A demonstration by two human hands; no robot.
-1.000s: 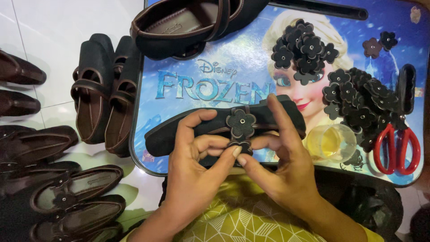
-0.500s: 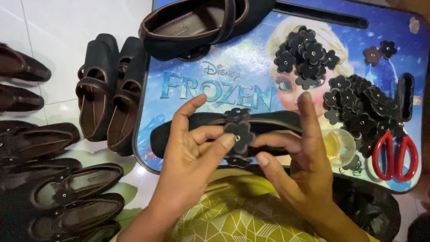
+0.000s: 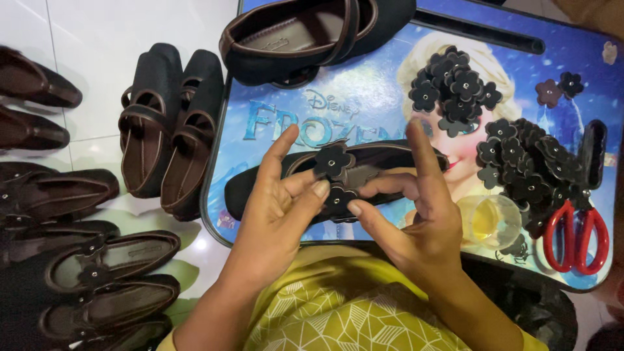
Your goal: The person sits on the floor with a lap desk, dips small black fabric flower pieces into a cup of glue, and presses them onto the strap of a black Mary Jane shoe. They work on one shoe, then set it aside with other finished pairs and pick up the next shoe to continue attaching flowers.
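A: What is gripped by the left hand (image 3: 276,214)?
B: A dark, matte shoe (image 3: 338,179) on the glossy tray (image 3: 273,123); a scalloped flower (image 3: 338,197) is pinched against its strap.
A: And the right hand (image 3: 416,224)?
B: Same flower pinched, forefinger raised.

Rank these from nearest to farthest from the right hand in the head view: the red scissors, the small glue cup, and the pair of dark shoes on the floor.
From the right hand:
1. Small glue cup, just to its right on the tray.
2. Red scissors, farther right, at the tray's edge.
3. Pair of dark shoes, far left on the floor, beyond the left hand.
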